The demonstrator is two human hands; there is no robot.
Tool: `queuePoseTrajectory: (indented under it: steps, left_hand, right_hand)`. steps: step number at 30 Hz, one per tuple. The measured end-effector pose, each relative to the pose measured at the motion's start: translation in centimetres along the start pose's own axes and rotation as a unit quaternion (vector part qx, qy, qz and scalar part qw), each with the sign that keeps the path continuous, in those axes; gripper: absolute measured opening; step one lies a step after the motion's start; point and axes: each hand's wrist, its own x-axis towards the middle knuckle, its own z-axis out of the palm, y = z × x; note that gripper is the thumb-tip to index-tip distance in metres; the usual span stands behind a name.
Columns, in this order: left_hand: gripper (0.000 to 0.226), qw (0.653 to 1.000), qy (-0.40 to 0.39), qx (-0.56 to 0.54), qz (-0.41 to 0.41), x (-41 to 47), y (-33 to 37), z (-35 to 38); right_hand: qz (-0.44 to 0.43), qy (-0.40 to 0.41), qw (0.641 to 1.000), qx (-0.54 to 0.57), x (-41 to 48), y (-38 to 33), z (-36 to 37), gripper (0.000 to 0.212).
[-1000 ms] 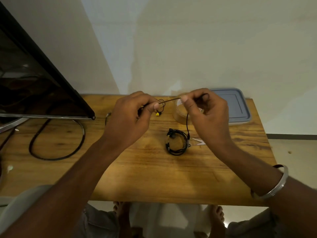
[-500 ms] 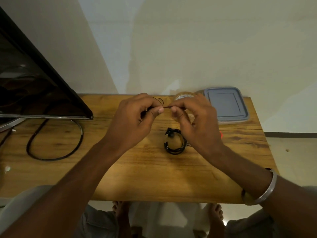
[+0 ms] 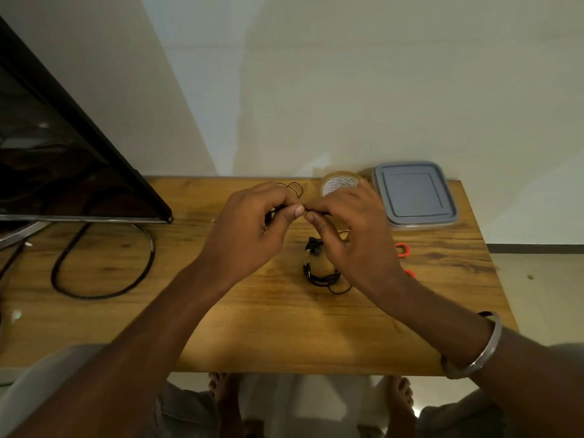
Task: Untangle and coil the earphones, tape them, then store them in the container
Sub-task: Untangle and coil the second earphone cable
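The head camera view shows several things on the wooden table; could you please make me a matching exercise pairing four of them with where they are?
Things:
1. tape roll
2. grey-lidded container
3. coiled black earphones
4. thick black cable

Places:
A. far right corner of the table
B. looped on the table's left part, below the screen
C. on the table, below the right hand
D. behind the right hand, left of the container

Pairs: 1-D, 2-A, 3-C, 4-B

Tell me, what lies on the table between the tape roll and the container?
Nothing lies there: in the head view the tape roll stands right beside the container, with only a thin strip of bare table between.
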Motion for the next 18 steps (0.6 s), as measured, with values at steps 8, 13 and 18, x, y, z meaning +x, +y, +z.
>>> queuePoseTrajectory:
  steps: [8, 13, 18]
  left_hand:
    - [0.011, 0.992, 0.095, 0.042, -0.078, 0.5, -2.1, -1.5]
    - [0.012, 0.985, 0.152, 0.054, -0.066, 0.7, -3.0, -2.9]
    - [0.011, 0.990, 0.132, -0.015, -0.047, 0.7, -2.0, -2.1]
  right_hand:
    - [0.296, 0.120, 0.929, 0.189, 1.0, 0.6, -1.3, 0.011]
    - [0.412, 0.159, 0.866, 0.233, 1.7, 1.5, -1.8, 0.013]
    - [0.285, 0.054, 0.955, 0.057, 1.1, 1.1, -1.8, 0.054]
